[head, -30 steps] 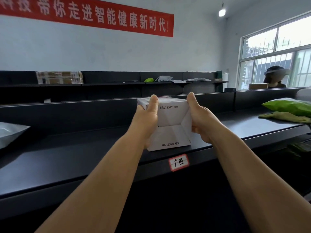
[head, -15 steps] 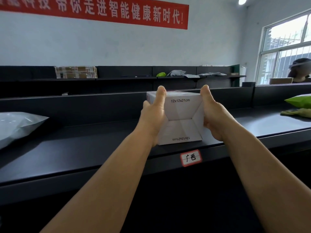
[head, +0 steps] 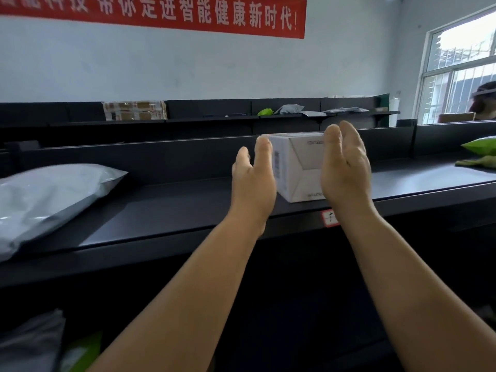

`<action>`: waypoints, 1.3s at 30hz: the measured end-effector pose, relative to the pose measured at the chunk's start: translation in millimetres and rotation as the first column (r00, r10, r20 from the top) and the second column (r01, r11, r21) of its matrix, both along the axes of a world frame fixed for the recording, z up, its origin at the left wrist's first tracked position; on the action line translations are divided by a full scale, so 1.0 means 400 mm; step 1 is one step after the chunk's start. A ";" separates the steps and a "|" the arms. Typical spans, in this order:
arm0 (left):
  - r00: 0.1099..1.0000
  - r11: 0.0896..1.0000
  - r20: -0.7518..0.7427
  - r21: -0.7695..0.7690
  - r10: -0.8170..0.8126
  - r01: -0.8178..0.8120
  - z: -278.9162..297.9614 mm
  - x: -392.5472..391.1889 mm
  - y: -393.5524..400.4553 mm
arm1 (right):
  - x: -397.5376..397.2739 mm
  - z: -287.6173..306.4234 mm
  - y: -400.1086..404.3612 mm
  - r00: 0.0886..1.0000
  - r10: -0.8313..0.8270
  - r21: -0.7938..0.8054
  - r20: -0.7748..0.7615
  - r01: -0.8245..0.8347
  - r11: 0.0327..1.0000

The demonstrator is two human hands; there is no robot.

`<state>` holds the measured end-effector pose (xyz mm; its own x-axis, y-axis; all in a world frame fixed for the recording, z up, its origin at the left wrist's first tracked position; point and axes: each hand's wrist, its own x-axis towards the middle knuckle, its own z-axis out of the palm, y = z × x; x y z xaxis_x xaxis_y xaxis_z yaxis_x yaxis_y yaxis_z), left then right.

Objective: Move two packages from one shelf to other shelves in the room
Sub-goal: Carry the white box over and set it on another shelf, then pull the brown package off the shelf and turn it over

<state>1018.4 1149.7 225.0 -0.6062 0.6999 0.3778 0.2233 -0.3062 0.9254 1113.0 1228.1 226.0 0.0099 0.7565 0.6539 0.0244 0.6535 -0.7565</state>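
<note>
Closest to us are our two bare arms, reaching up and forward. Our left hand (head: 253, 181) is flat and loose, its fingers side by side and pointing up, just beside the left face of the box. We can see a small gap there, so it looks like it is not touching. Our right hand (head: 345, 170) is flat too, fingers side by side, in front of the right part of the box. We cannot tell if it touches the box. Neither hand is pinching or gripping anything.

The white box (head: 298, 167) sits flat on the dark shelf (head: 166, 210), close to the front edge, right above a small red-edged label (head: 329, 218). We think we set it there on purpose, to match that label, and our hands are letting go.

To the left on the same shelf lies a grey bag (head: 51, 194). At the far right lies a green bag (head: 480, 146). Farther back, a brown taped box (head: 134, 110) sits on another shelf by the wall.
</note>
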 end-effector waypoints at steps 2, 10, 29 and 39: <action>1.000 1.000 -0.016 0.007 0.003 -0.003 -0.014 -0.014 -0.069 | -0.024 -0.018 -0.070 0.999 0.023 -0.012 -0.033 -0.023 1.000; 0.993 0.993 0.018 0.030 0.117 -0.118 -0.082 -0.095 -0.394 | -0.151 -0.113 -0.396 0.940 0.312 -0.161 -0.138 -0.332 0.929; 0.796 0.805 0.121 -0.038 0.592 -0.593 -0.295 -0.365 -1.061 | -0.481 -0.275 -1.029 0.704 0.708 -0.378 -0.056 -0.671 0.638; 0.604 0.621 0.163 -0.088 0.780 -0.779 -0.376 -0.488 -1.304 | -0.670 -0.349 -1.242 0.520 0.854 -0.450 -0.025 -0.769 0.455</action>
